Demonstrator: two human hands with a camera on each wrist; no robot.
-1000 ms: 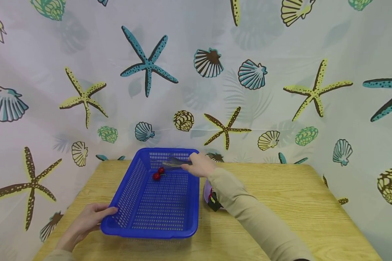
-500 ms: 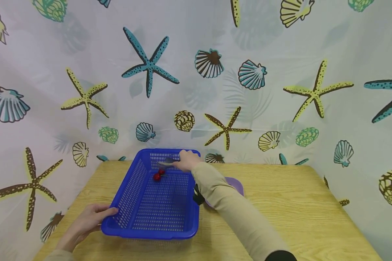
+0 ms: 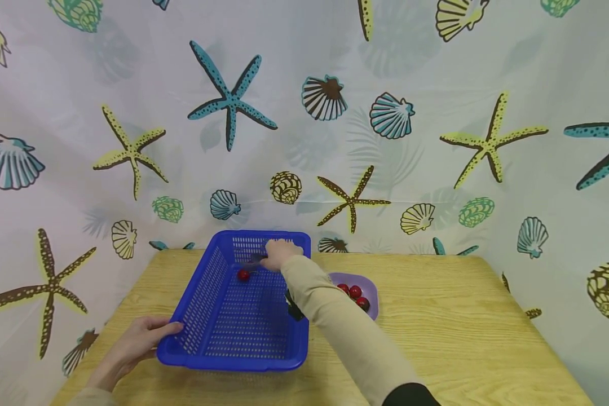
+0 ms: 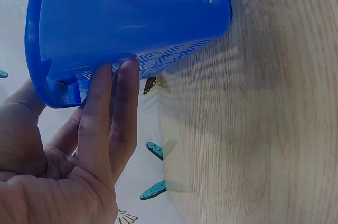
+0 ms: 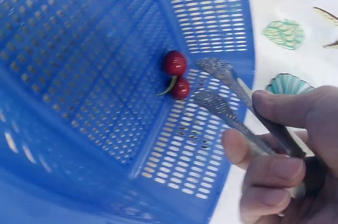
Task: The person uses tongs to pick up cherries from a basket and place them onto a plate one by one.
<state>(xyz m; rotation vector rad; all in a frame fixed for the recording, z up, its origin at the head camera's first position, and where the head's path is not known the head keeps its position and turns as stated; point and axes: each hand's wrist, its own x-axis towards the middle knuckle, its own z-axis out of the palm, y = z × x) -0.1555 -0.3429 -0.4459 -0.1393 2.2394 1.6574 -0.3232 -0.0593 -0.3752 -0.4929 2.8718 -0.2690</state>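
Observation:
My left hand (image 3: 144,341) grips the near left corner of a blue plastic basket (image 3: 182,356), thumb over the rim and fingers against the outer wall in the left wrist view. Over the far part of the basket, my right hand (image 3: 280,254) holds metal tongs (image 5: 232,84) between thumb and fingers. The tong tips are spread a little. They point at two cherries in the basket, a larger cherry (image 5: 175,63) and a smaller cherry (image 5: 180,87) with a green stem. In the head view the tongs partly hide one cherry.
A purple dish (image 3: 371,290) holding several cherries (image 3: 355,291) stands right of the basket, partly hidden by my right sleeve (image 3: 330,310). The wooden table (image 3: 436,316) extends to the right. Behind it hangs a curtain (image 3: 294,141) printed with shells and starfish.
My right hand with the tongs has moved left and slightly nearer over the basket, toward the cherries. More of the purple dish has come into view. My left hand has stayed at the corner.

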